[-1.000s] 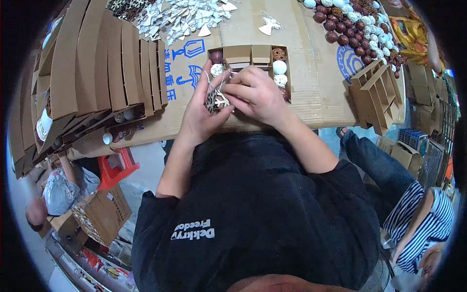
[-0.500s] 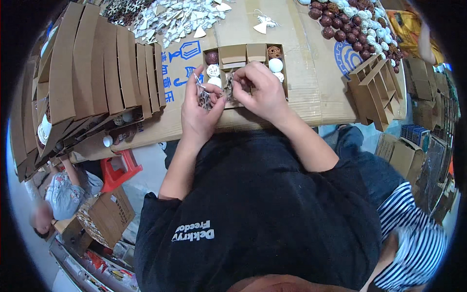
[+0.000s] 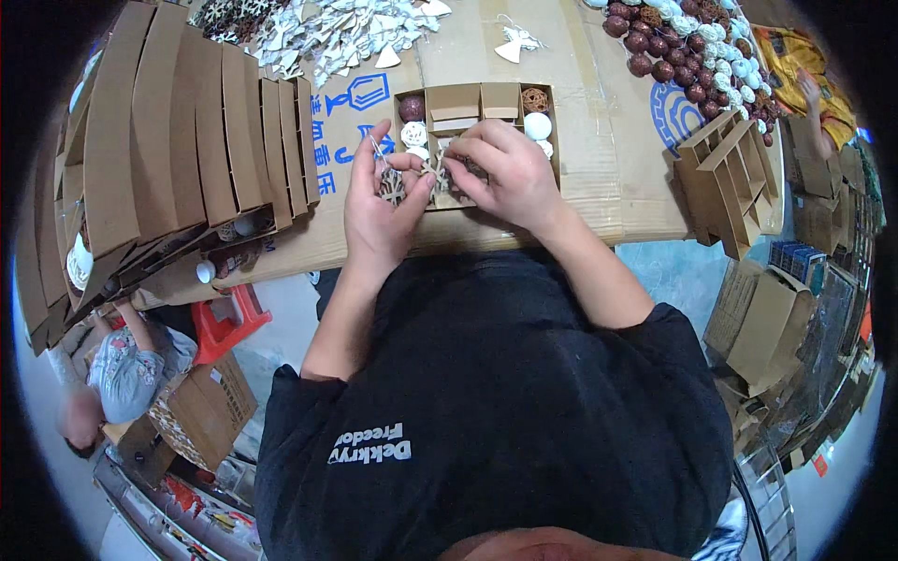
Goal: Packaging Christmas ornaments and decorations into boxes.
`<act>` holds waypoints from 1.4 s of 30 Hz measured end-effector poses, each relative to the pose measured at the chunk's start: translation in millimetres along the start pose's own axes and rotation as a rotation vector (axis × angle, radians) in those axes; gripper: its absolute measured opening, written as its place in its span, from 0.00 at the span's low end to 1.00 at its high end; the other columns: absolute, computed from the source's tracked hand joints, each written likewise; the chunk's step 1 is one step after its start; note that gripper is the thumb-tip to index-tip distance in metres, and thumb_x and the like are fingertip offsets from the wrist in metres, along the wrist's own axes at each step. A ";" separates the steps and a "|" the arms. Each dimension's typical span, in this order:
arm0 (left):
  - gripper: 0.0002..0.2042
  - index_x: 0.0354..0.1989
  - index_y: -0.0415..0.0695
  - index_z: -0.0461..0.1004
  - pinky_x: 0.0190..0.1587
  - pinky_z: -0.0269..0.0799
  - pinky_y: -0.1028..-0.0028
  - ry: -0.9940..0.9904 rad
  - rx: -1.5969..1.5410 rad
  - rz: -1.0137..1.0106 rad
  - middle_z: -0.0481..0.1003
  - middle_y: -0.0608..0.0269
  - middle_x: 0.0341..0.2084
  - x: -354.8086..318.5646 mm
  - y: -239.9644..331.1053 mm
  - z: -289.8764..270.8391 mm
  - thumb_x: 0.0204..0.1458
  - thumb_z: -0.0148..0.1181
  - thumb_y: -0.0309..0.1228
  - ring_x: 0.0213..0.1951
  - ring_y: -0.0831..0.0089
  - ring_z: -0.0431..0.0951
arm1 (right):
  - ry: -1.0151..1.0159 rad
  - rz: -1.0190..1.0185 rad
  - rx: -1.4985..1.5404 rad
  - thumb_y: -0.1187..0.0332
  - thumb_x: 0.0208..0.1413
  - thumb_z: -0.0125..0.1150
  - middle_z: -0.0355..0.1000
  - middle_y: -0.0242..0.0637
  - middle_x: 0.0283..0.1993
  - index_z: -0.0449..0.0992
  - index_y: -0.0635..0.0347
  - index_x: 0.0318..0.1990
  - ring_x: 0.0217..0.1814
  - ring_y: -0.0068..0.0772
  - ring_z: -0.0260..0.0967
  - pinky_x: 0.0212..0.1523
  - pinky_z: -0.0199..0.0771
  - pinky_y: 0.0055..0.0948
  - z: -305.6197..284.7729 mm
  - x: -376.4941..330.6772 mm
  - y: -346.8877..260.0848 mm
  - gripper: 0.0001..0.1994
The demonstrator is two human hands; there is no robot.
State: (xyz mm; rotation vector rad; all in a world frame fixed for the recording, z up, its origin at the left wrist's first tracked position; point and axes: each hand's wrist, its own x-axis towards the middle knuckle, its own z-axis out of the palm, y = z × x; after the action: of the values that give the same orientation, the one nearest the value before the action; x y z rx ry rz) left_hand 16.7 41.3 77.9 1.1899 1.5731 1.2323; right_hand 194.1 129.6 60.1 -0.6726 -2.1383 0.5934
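Over the near part of a divided cardboard box (image 3: 456, 97), both hands work close together. My left hand (image 3: 379, 215) is closed round some small greyish-brown snowflake ornaments (image 3: 391, 185), a thin white string looped at its raised fingers. Beside it, my right hand (image 3: 505, 173) pinches another snowflake ornament (image 3: 437, 175) between thumb and fingers. Side compartments of the box hold a glittery dark brown ball (image 3: 412, 108), a white woven ball (image 3: 413, 134), a brown woven ball (image 3: 534, 100) and a plain white ball (image 3: 537, 125). My hands hide part of the box's near compartments.
Stacked divided boxes (image 3: 164, 131) rise at left. White angel-shaped ornaments (image 3: 327, 42) lie heaped at the back; one angel ornament (image 3: 511, 47) lies apart. Brown and white balls (image 3: 697, 65) pile up back right, near a cardboard divider (image 3: 730, 178). A co-worker (image 3: 131, 374) sits lower left.
The fingers of my right hand have shifted slightly at the snowflake ornament, which now shows more between my hands. A person in a striped top has mostly moved out of view at the lower right.
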 end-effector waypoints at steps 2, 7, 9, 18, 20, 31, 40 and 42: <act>0.37 0.73 0.38 0.55 0.43 0.72 0.80 -0.004 0.006 -0.014 0.74 0.68 0.37 1.2 2.4 0.7 0.56 0.66 0.18 0.35 0.85 0.72 | 0.003 -0.002 -0.028 0.71 0.50 0.71 0.74 0.38 0.35 0.81 0.59 0.42 0.38 0.42 0.77 0.39 0.78 0.38 4.0 2.1 1.2 0.11; 0.36 0.72 0.40 0.60 0.43 0.72 0.80 -0.014 0.002 -0.107 0.75 0.68 0.35 -5.5 3.7 -2.4 0.54 0.69 0.21 0.35 0.84 0.72 | 0.005 0.021 -0.073 0.74 0.47 0.73 0.76 0.40 0.35 0.80 0.60 0.39 0.34 0.44 0.77 0.35 0.78 0.39 8.6 0.0 -11.9 0.11; 0.37 0.73 0.40 0.59 0.43 0.71 0.80 -0.029 0.011 -0.106 0.76 0.68 0.36 6.0 0.8 0.0 0.54 0.69 0.21 0.35 0.84 0.73 | -0.001 0.007 -0.103 0.73 0.46 0.74 0.75 0.40 0.34 0.79 0.59 0.38 0.34 0.44 0.77 0.33 0.77 0.38 5.9 5.2 -3.7 0.11; 0.38 0.76 0.44 0.56 0.44 0.71 0.80 -0.104 0.026 -0.126 0.77 0.66 0.39 5.1 -0.1 6.1 0.57 0.64 0.18 0.38 0.83 0.73 | -0.049 0.110 -0.024 0.75 0.44 0.70 0.71 0.39 0.32 0.76 0.57 0.35 0.32 0.44 0.76 0.31 0.76 0.40 4.7 5.9 7.0 0.10; 0.37 0.75 0.42 0.57 0.43 0.69 0.82 -0.094 0.014 -0.126 0.75 0.68 0.37 4.6 2.1 8.9 0.56 0.63 0.17 0.36 0.84 0.70 | -0.017 0.212 0.034 0.74 0.45 0.70 0.70 0.38 0.31 0.75 0.58 0.34 0.30 0.42 0.74 0.30 0.75 0.38 2.1 5.5 9.4 0.09; 0.30 0.72 0.35 0.57 0.47 0.72 0.79 0.212 -0.159 0.181 0.75 0.63 0.41 5.9 -2.0 1.4 0.61 0.60 0.20 0.41 0.79 0.75 | -0.024 0.612 0.222 0.73 0.49 0.67 0.71 0.41 0.32 0.75 0.62 0.34 0.32 0.41 0.72 0.34 0.74 0.35 -10.0 2.3 -0.7 0.07; 0.29 0.71 0.36 0.58 0.51 0.69 0.78 0.074 -0.129 0.177 0.75 0.63 0.41 4.4 7.5 8.8 0.62 0.59 0.23 0.43 0.80 0.73 | -0.241 0.497 0.512 0.71 0.60 0.66 0.76 0.38 0.40 0.79 0.64 0.44 0.40 0.27 0.75 0.41 0.76 0.30 -17.0 7.6 3.6 0.08; 0.29 0.70 0.36 0.58 0.52 0.69 0.78 0.093 -0.084 0.208 0.75 0.63 0.41 5.2 8.1 7.3 0.62 0.60 0.23 0.43 0.79 0.74 | -0.172 0.494 0.523 0.66 0.59 0.67 0.78 0.46 0.36 0.79 0.64 0.41 0.40 0.42 0.78 0.44 0.75 0.37 -21.3 9.4 -0.7 0.10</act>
State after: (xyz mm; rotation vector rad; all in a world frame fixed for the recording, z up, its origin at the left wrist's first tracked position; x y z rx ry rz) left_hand 23.9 48.7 84.1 1.2825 1.4762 1.4922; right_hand 206.0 139.0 77.8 -0.8697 -1.8395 1.4599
